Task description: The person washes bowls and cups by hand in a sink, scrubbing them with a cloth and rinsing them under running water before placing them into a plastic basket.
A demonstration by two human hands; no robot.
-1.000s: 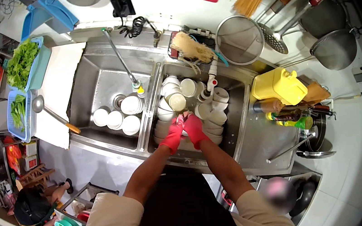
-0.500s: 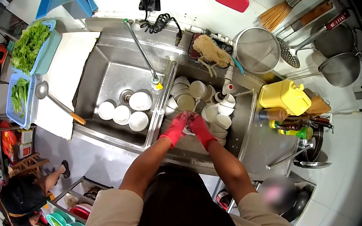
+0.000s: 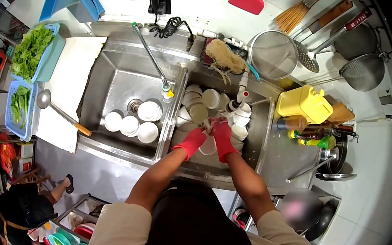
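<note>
1. Hands: two, both in pink-red rubber gloves. The left hand point(image 3: 192, 142) is at the 10 o'clock edge of the held bowl, fingers bunched; their grip cannot be told. The right hand point(image 3: 222, 136) is at its 2 o'clock side, fingers bent inward; whether they pinch it cannot be told.
2. Bowl at the hands: one, a round white bowl point(image 3: 207, 145), plain and smooth-looking, partly hidden by gloves. Location: right-hand basin of the steel double sink point(image 3: 181, 159), between the hands.
3. Other white bowls point(image 3: 210, 98), same basin: many, overlapping, an exact count not possible; they lie chiefly from 10 to 3 o'clock.
4. White bowl groups point(image 3: 148, 132), left-hand basin: four visible, at 10 o'clock, some apparently stacked.
5. Steel faucet with yellow tip point(image 3: 168, 94): one, 11 o'clock.
6. Blue plastic baskets point(image 3: 37, 124) of leafy greens point(image 3: 31, 52): two, toward 10 o'clock.
7. Yellow plastic jug point(image 3: 305, 105): one, between 2 and 3 o'clock.
</note>
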